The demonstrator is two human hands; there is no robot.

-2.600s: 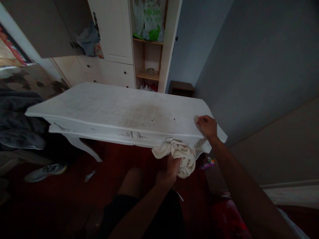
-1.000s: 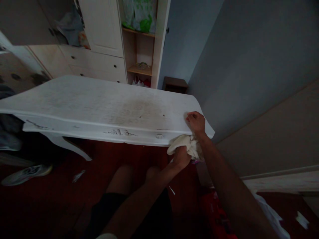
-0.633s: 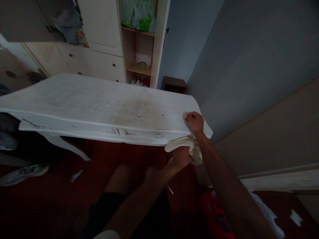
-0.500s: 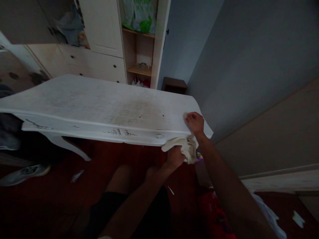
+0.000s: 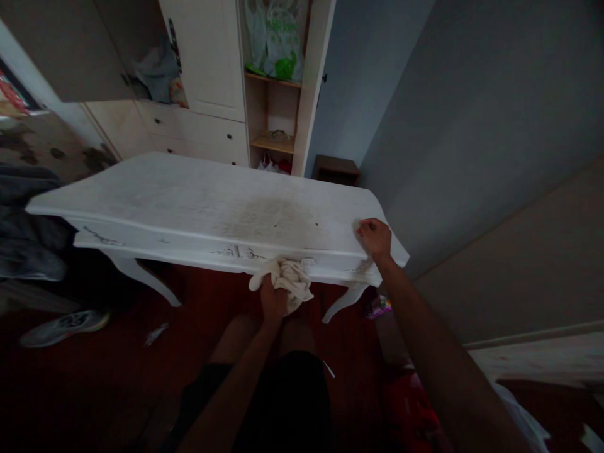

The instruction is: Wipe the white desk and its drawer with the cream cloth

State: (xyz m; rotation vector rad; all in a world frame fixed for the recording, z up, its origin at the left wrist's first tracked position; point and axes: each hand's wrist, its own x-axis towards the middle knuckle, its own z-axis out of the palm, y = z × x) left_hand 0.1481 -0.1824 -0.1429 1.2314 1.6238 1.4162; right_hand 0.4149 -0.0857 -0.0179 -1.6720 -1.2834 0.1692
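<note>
A long white table with curved legs stands in front of me, a dark smudged patch on the middle of its top. My left hand is closed around a crumpled cream cloth, which lies against the table's front edge beside a carved knob. On the right end of the top rests my right hand, its fingers curled in; whether anything is inside them is hidden. Carved ornament runs along the table's front face.
Behind the table are white cabinets and an open shelf with plastic bags. A grey wall rises at the right. Below lie a shoe, a red bag and scraps on the dark red floor. Grey fabric hangs at the left.
My left hand has slid the cloth leftward along the table's front edge, from the right corner towards the middle. My right hand stays on the table's right end. The view has shifted slightly.
</note>
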